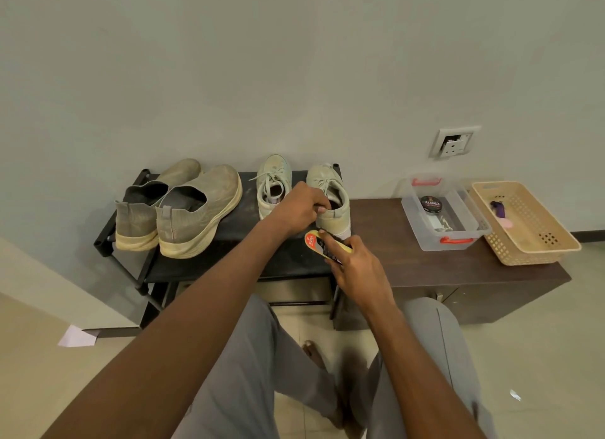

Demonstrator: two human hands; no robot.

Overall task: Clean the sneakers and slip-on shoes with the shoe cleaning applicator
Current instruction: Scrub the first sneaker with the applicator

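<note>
Yellow plastic marked the applicator (327, 244), low in mid-frame just under the heel of the right sneaker (331, 200) on the black shoe rack (229, 265). Its long axis ran from upper left to lower right, its labelled end toward the upper left. My right hand (355, 268) had its fingers clamped round it; my left hand (299, 209) pinched the sneaker's collar. I judged short, firm strokes along the heel best, with the shoe held steady. Slip-ons (183, 209) waited left.
</note>
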